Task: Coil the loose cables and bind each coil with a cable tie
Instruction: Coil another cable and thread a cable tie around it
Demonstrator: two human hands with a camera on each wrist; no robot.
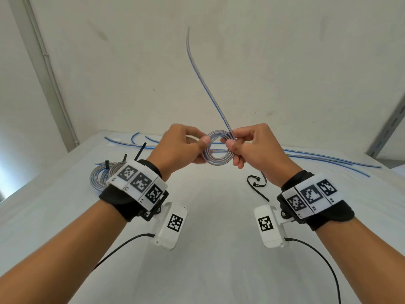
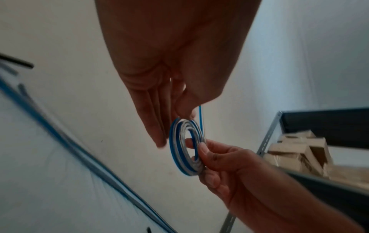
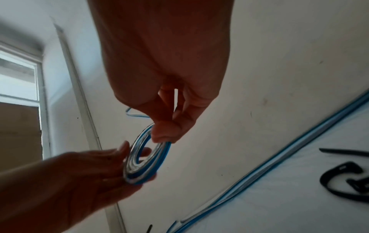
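Note:
Both hands hold a small flat coil of clear cable with a blue stripe above the white table. My left hand pinches the coil's left side between thumb and fingers. My right hand pinches its right side, where the loose tail rises up and away toward the wall. The same coil shows edge-on in the left wrist view and as a tilted ring in the right wrist view. Black cable ties lie on the table under my right wrist.
Two bound coils with black ties sit left of my left wrist. Several loose blue-striped cables lie along the table's far edge by the wall. A metal shelf with cardboard boxes stands at the right.

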